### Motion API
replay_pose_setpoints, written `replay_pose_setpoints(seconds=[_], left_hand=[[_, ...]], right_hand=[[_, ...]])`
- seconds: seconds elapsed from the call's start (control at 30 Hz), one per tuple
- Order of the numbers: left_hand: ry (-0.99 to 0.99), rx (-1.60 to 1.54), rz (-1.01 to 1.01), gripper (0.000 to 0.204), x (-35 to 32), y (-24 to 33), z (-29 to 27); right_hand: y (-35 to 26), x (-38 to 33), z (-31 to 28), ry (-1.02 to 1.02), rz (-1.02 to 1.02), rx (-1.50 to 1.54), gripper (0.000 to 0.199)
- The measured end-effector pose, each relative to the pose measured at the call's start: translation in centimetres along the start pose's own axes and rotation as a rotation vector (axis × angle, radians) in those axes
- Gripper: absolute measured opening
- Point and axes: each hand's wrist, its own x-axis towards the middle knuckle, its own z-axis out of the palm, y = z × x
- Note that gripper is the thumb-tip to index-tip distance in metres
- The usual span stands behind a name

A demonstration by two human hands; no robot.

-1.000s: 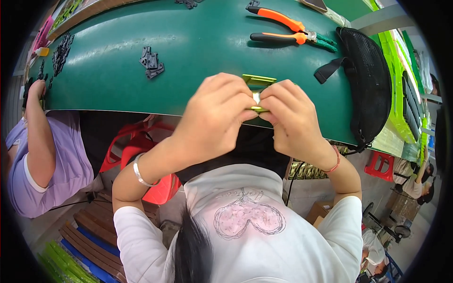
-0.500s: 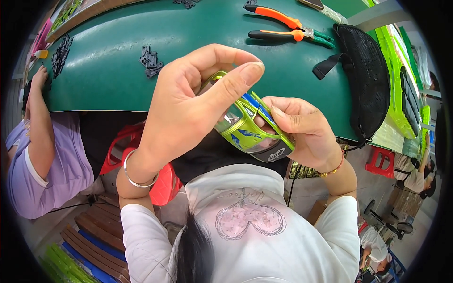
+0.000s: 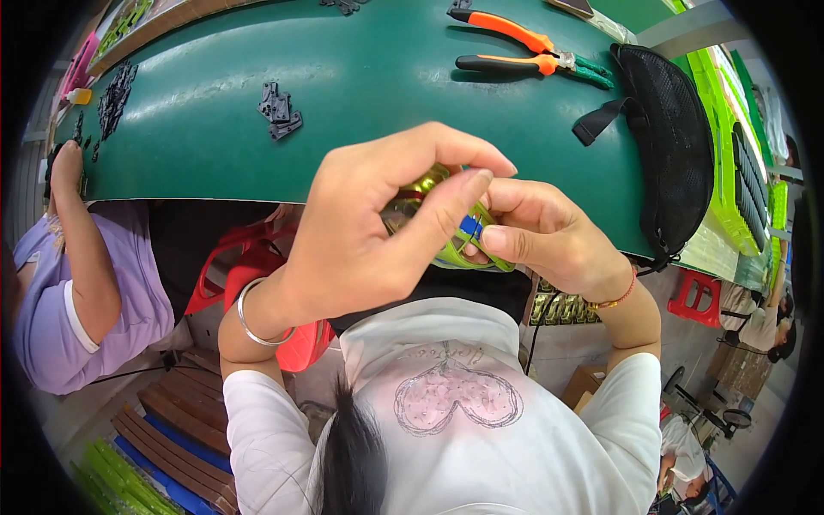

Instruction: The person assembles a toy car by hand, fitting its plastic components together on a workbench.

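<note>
A green work mat covers the table. Orange-handled pliers lie at its far edge, a black mesh pouch at its right, and small black parts left of centre. A red stool stands beneath.

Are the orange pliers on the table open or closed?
Open. The orange pliers lie flat on the green table with the two handles spread apart in a V; both hands are away from them.
</note>
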Motion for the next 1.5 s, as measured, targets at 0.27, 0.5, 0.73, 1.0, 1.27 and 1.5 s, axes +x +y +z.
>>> replay_pose_setpoints(seconds=[0.27,0.5,0.73,1.0,1.27,1.5], left_hand=[[-0.093,0.168,0.360,0.022,-0.6,-0.8,0.2],[0.323,0.655,0.281,0.016,2.5,-3.7,-3.8],[0.190,0.928,0.242,0.010,10.7,-8.6,-7.4],[-0.135,0.868,0.165,0.015,19.6,-11.0,-4.4],[-0.306,0.802,0.135,0.017,18.9,-10.7,-7.2],[-0.264,0.967,0.350,0.022,16.2,-10.4,-7.6]], right_hand=[[0.0,-1.8,1.1,0.068,-0.030,-0.169,0.036],[0.2,1.0,0.1,0.316,-0.668,-1.584,0.028],[3.6,3.0,-1.7,0.410,-0.829,-1.720,0.026],[1.3,1.8,-1.5,0.565,-0.830,-1.595,0.034],[1.1,2.0,-4.2,0.571,-0.648,-1.398,0.035],[1.2,3.4,-4.7,0.589,-0.721,-1.419,0.018]])
